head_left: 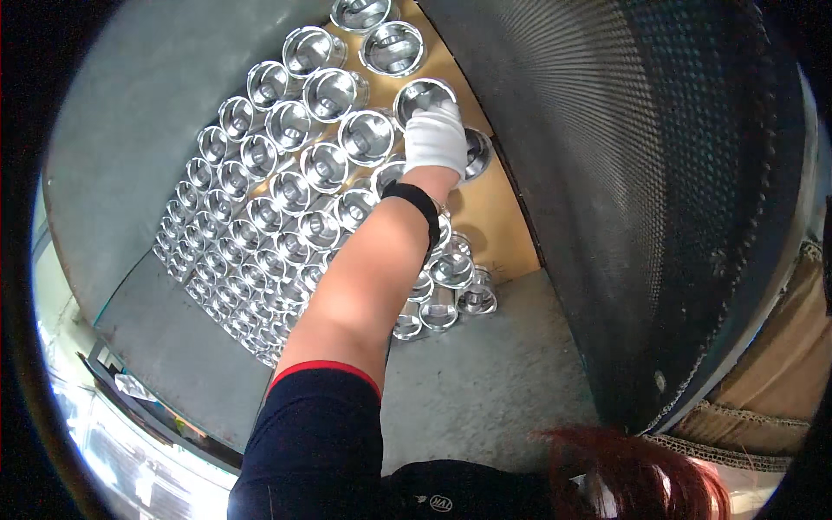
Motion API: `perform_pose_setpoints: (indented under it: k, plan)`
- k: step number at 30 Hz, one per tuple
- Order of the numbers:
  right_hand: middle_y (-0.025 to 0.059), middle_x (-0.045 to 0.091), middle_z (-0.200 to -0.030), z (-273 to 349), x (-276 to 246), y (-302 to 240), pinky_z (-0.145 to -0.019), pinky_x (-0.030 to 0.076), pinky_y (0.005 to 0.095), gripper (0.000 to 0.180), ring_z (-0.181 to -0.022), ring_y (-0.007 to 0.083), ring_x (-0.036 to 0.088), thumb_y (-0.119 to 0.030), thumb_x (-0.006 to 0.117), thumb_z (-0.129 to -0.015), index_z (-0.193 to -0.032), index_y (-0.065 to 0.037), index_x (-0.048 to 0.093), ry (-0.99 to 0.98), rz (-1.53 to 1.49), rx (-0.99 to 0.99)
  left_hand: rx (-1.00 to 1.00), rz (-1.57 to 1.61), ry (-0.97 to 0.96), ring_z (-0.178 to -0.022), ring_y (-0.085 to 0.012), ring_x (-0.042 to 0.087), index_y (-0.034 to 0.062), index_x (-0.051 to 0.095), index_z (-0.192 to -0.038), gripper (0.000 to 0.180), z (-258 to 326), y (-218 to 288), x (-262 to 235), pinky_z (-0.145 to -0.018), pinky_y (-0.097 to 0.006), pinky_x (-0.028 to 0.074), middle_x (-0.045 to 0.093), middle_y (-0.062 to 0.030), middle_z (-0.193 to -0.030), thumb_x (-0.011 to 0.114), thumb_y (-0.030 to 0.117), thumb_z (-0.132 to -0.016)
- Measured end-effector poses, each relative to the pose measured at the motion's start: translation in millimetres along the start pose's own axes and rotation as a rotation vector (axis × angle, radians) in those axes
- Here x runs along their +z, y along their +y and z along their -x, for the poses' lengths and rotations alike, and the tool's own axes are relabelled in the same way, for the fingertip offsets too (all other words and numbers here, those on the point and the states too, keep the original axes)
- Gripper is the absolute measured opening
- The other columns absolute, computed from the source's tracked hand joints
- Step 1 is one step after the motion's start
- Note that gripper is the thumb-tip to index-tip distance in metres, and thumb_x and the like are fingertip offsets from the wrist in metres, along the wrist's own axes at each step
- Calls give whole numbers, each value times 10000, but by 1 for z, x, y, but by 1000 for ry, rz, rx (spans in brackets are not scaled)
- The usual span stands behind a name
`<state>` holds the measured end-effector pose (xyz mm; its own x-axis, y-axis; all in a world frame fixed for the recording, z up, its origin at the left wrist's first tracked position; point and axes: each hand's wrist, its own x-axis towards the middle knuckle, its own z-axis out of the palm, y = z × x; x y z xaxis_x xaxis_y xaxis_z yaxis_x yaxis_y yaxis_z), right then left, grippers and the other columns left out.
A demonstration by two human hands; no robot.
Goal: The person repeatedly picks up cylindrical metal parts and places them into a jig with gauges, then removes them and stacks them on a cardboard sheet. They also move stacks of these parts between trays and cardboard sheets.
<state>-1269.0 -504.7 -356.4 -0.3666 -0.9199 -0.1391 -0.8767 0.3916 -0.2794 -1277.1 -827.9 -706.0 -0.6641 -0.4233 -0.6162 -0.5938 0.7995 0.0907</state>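
Note:
My left hand [435, 143], in a white glove with a black band at the wrist, reaches to the upper middle. Its fingers go into the open end of a shiny metal piston [421, 90] and grip its rim; the fingertips are partly hidden inside. Just right of the hand, another piston [477, 154] lies partly covered by the glove. To the left, a piston [367, 137] stands among many others with their hollow ends facing up. My forearm hides part of the rows. My right hand is out of view.
Rows of pistons [293, 192] spread leftward over the grey surface [485, 381]. Under the right-hand ones lies a tan cardboard sheet [498, 225]. A dark mesh panel [624, 191] rises along the right, with brown cardboard [763, 390] beyond it. A grey panel [165, 95] stands at left.

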Motion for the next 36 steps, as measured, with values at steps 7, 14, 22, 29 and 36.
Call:
perform_pose_setpoints:
  k: [7, 14, 22, 29, 36]
  plan:
    - [103, 712, -1081, -7, -10, -4, -832, 532, 408, 344, -1016, 304, 669, -125, 711, -627, -969, -97, 690, 20, 12, -41, 250, 114, 362, -1391, -415, 396, -26, 409, -1469, 652, 102, -19, -5, -1156, -489, 344, 464, -294, -1451, 604, 179, -881]
    - [94, 724, -1102, -15, -40, -13, -831, 531, 394, 360, -1026, 289, 676, -107, 710, -639, -999, -99, 696, 42, -20, -96, -61, 499, -304, -1188, -430, 582, -22, 496, -1378, 541, 343, -69, -44, -1035, -469, 465, 588, -267, -1318, 633, 247, -928]
    - [178, 659, -1158, 3, -48, -57, -925, 514, 469, 358, -1084, 393, 635, 9, 669, -750, -1103, -43, 647, 101, -353, -109, -221, 446, -754, -1134, -392, 651, 77, 681, -1235, 355, 607, -116, -83, -977, -462, 523, 700, -219, -1174, 605, 187, -906]
    - [205, 667, -1098, 74, -44, -111, -825, 547, 456, 259, -939, 398, 663, -78, 641, -837, -1087, -14, 652, -340, -467, -236, -482, 600, -175, -1048, -400, 673, 41, 694, -1107, 272, 717, -104, -46, -928, -478, 537, 717, -218, -1078, 622, 179, -884]
    - [213, 678, -1091, 102, -68, -168, -913, 523, 467, 263, -1035, 397, 646, -141, 639, -878, -1108, -17, 665, -232, -185, -447, -493, 818, 272, -1055, -413, 667, 30, 683, -1162, 322, 831, -67, 0, -946, -467, 535, 710, -231, -1092, 578, 172, -893]
